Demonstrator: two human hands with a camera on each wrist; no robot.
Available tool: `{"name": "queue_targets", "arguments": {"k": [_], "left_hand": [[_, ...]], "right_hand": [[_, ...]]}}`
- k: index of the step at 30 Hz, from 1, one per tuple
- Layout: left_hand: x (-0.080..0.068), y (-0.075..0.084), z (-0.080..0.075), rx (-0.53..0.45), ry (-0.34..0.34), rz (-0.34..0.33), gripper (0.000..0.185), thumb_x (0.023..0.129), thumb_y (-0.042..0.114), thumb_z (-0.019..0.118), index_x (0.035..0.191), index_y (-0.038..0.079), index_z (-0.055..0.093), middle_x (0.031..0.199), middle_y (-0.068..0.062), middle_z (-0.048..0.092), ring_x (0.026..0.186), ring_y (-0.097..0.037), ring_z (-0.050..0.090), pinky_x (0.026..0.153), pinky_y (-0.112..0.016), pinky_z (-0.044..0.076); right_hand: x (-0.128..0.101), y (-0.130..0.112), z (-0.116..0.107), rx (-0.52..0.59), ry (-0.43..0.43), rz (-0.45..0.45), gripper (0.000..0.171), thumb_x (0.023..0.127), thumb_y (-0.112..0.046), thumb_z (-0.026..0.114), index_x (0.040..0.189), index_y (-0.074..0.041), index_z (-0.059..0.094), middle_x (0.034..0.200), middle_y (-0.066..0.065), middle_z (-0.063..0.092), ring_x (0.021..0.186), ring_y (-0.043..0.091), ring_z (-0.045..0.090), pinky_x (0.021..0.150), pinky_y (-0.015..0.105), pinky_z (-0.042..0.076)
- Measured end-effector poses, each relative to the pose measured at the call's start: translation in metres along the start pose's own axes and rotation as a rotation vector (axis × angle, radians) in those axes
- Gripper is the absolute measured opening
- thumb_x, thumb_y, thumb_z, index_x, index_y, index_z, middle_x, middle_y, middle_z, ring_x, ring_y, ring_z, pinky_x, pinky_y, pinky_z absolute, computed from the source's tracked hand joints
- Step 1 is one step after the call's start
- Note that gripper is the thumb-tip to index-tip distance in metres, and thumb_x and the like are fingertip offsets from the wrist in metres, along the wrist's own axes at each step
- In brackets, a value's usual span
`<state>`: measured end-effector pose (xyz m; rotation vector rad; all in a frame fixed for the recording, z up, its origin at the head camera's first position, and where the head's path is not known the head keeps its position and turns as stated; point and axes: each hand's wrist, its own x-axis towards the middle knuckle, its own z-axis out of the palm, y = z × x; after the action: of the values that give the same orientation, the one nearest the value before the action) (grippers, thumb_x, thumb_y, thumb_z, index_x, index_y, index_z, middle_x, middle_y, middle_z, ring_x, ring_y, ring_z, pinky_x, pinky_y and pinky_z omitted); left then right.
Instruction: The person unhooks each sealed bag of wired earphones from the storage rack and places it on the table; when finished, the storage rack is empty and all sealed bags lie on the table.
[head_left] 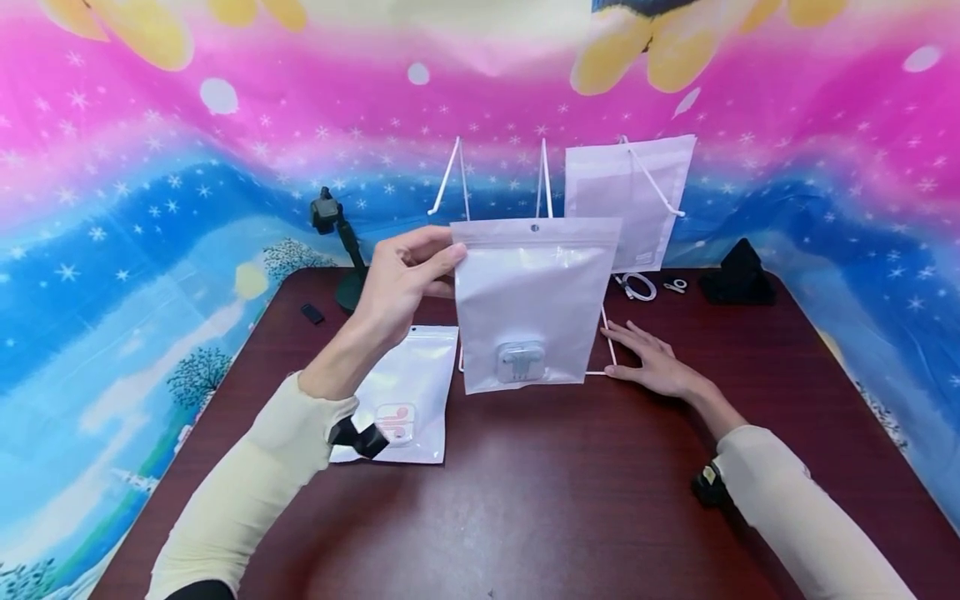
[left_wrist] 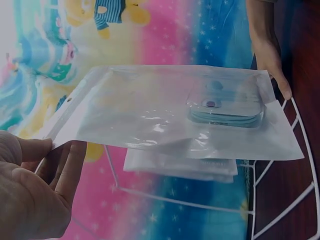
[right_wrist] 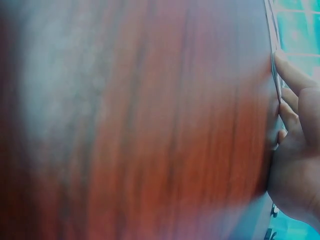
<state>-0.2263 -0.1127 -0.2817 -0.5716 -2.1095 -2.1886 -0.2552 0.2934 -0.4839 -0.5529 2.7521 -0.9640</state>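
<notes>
My left hand pinches the upper left edge of a white zip pouch between thumb and fingers. The pouch hangs upright above the table, its round hole at the top; a clear case with earphones shows low inside it. Behind it stands a white wire display rack, its lower part mostly hidden in the head view. Another pouch hangs on the rack's right arm. My right hand, fingers extended, touches the rack's base at the right. In the left wrist view, its fingertip meets the wire frame.
A second white pouch with pinkish earphones lies on the dark table at left. Behind are a dark stand, a small black item, a coiled white cable, a small ring-shaped item and a black holder.
</notes>
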Motion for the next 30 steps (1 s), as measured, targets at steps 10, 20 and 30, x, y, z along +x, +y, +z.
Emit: {"name": "queue_targets", "arguments": {"k": [10, 20, 30], "left_hand": [[-0.032, 0.001, -0.053, -0.064, 0.145, 0.003, 0.015, 0.097, 0.005, 0.072, 0.107, 0.012, 0.08, 0.097, -0.002, 0.077, 0.08, -0.017, 0.075, 0.065, -0.035, 0.063], [-0.061, -0.003, -0.107, -0.224, 0.309, 0.065, 0.015, 0.094, -0.005, 0.072, 0.103, 0.002, 0.081, 0.092, -0.007, 0.079, 0.071, -0.016, 0.076, 0.061, -0.031, 0.062], [-0.09, 0.006, -0.166, -0.394, 0.556, 0.119, 0.018, 0.089, -0.017, 0.07, 0.104, -0.011, 0.077, 0.09, -0.015, 0.078, 0.068, -0.02, 0.076, 0.055, -0.031, 0.06]], "right_hand": [[0.002, 0.006, 0.002, 0.006, -0.007, -0.009, 0.078, 0.099, -0.049, 0.067, 0.164, -0.02, 0.034, 0.173, 0.011, 0.019, 0.159, 0.039, 0.0, 0.114, 0.074, 0.003], [-0.002, 0.004, 0.001, 0.013, 0.01, -0.024, 0.077, 0.1, -0.048, 0.067, 0.163, -0.019, 0.035, 0.172, 0.012, 0.02, 0.159, 0.04, 0.001, 0.113, 0.075, 0.003], [0.002, 0.008, 0.003, 0.005, -0.003, 0.013, 0.078, 0.099, -0.05, 0.066, 0.164, -0.02, 0.034, 0.173, 0.007, 0.018, 0.16, 0.035, -0.001, 0.118, 0.07, 0.002]]}}
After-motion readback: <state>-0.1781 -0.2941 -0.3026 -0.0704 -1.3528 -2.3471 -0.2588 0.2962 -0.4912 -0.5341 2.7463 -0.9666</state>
